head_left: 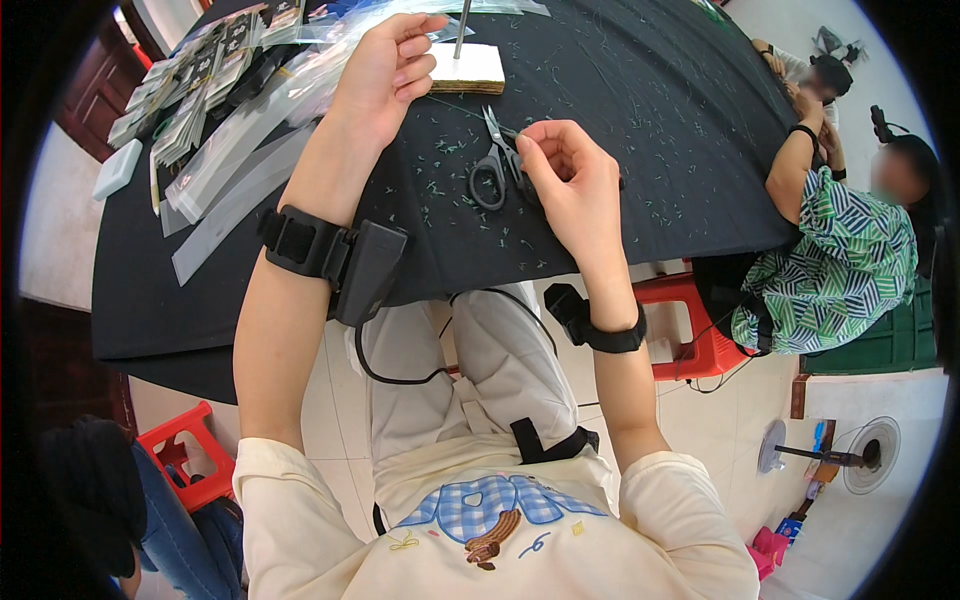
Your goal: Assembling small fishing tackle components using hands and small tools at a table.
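My left hand (388, 78) is raised at the far side of the table, fingers curled inward beside an upright metal rod (462, 32). Whatever its fingertips hold, if anything, is hidden. The rod stands on a block (474, 68) with a white top and brownish layered sides. Closer to me, my right hand (577, 180) is closed in a pinch, thumb against forefinger. A thin dark green thread (478, 113) runs from those fingertips toward the block. Just left of the right hand, small black-handled scissors (497, 148) lie on the cloth, blades pointing away, one handle partly covered by the hand.
Short green thread clippings lie scattered over the black tablecloth (690, 200). Clear plastic sleeves (245, 150) and stacks of printed packets (200, 95) cover the left side, near a white box (118, 170). Two people sit at the right, near a red stool (680, 325).
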Demonstrator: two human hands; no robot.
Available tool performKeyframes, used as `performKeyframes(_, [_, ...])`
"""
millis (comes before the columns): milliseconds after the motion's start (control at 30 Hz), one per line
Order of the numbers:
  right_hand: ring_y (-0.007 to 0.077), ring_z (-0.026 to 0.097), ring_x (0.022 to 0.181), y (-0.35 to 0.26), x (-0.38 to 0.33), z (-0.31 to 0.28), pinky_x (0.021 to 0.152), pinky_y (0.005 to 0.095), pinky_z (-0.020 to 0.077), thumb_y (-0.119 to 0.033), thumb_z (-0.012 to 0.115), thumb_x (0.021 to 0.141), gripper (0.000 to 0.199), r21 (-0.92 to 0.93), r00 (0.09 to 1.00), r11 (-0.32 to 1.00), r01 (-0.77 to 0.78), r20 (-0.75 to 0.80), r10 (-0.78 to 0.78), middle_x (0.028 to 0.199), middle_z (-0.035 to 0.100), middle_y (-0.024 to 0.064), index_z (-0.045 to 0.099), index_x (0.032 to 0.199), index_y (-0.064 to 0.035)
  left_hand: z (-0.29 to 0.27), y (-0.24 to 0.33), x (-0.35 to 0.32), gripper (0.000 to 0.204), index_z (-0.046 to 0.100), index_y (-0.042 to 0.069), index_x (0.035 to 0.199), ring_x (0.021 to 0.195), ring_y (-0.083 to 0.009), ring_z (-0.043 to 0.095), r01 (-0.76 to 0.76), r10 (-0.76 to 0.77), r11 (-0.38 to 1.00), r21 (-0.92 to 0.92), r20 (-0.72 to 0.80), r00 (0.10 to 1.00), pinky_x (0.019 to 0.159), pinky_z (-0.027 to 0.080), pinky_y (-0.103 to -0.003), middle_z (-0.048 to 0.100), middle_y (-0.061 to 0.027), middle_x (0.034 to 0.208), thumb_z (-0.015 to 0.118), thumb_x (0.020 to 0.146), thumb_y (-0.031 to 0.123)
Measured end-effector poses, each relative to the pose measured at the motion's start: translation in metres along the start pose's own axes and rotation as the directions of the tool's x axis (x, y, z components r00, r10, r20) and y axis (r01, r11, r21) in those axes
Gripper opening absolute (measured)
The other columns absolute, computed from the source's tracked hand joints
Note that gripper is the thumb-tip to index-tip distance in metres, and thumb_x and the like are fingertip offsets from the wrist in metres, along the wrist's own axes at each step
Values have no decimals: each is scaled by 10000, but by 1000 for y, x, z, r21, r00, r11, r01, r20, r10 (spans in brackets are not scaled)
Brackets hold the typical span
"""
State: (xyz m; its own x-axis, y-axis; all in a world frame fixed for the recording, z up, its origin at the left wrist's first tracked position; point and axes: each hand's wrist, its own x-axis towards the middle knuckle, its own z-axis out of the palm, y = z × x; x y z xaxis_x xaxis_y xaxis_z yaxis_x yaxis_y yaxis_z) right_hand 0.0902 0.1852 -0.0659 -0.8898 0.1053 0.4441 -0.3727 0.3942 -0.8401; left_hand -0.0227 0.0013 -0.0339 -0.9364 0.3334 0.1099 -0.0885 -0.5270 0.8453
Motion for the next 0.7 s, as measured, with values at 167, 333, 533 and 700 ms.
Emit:
performKeyframes(167, [66, 513, 556, 2, 0, -1, 521, 213, 418, -99, 616, 841, 115, -10, 1000, 1000, 2, 4, -2, 638, 584, 23, 610, 840, 16, 9, -3, -5, 218, 498, -31, 1021, 427, -25, 275, -45, 46, 999, 23, -67, 997, 379, 240, -176, 323, 70, 578, 473, 923, 162])
performKeyframes(333, [69, 516, 555, 1, 0, 1, 523, 215, 422, -100, 616, 841, 116, -17, 1000, 1000, 15, 7, -15, 639, 587, 29, 611, 841, 15, 3, -4, 4, 227, 488, -43, 1036, 430, -29, 277, -94, 75, 990, -107, -166, 983, 384, 247, -181, 341, 59, 605, 465, 931, 157])
performKeyframes(533, [70, 516, 552, 2, 0, 0, 520, 217, 422, -103, 616, 842, 119, -6, 1000, 1000, 1, -10, -1, 636, 584, 28, 609, 844, 16, 13, -1, -8, 226, 504, -50, 1048, 433, -18, 265, -27, 32, 996, -81, 65, 997, 378, 219, -162, 341, 61, 621, 479, 929, 142])
performKeyframes(700, [68, 516, 552, 2, 0, 0, 521, 214, 421, -100, 613, 843, 118, 12, 1000, 1000, -10, -2, 10, 634, 582, 28, 606, 846, 17, 32, 0, -19, 233, 618, 4, 989, 451, 24, 263, 114, -171, 866, 487, 74, 982, 373, 173, -152, 370, 91, 639, 548, 908, 211])
